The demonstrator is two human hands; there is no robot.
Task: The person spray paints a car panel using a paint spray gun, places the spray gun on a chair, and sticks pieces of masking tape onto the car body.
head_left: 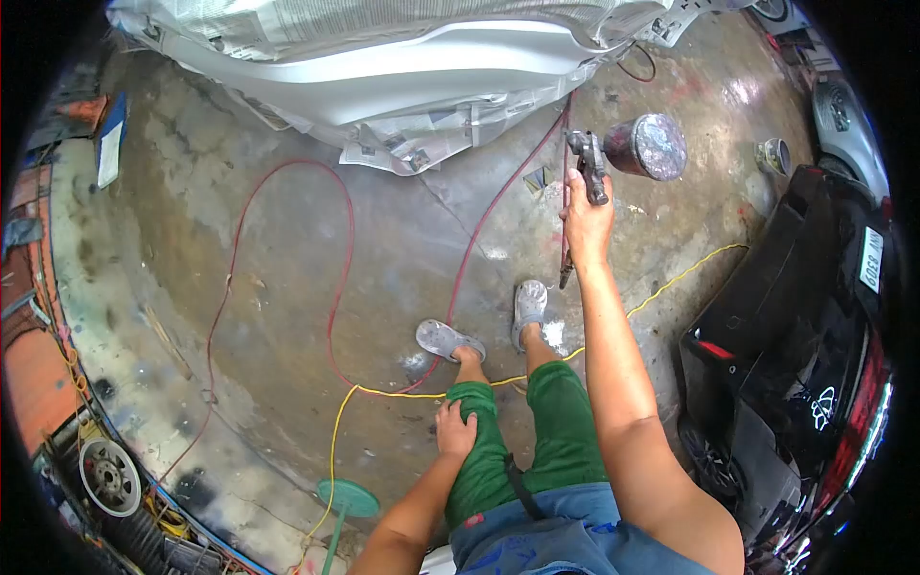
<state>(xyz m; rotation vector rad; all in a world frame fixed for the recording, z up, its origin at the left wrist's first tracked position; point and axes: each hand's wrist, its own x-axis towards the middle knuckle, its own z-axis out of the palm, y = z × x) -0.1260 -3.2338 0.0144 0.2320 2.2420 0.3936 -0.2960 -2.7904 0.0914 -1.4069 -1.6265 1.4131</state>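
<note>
My right hand (588, 216) is wrapped round a dark metal spray gun (590, 158), held out ahead of me just left of a paint-spattered can (656, 147). A red hose (565, 172) runs down beside this hand to a metal fitting. My left hand (456, 428) rests on the leg of my green shorts (474, 407), its fingers spread and holding nothing. Beyond the hands, at the top, a silver car panel (412, 57) shows between newspaper and plastic masking (383, 149).
Red hose loops and a yellow cord (671, 280) cross the floor near my feet. A small can (772, 156) and a dark car bumper (757, 278) are at the right. A green round stand (349, 497) and a wheel (109, 476) are lower left.
</note>
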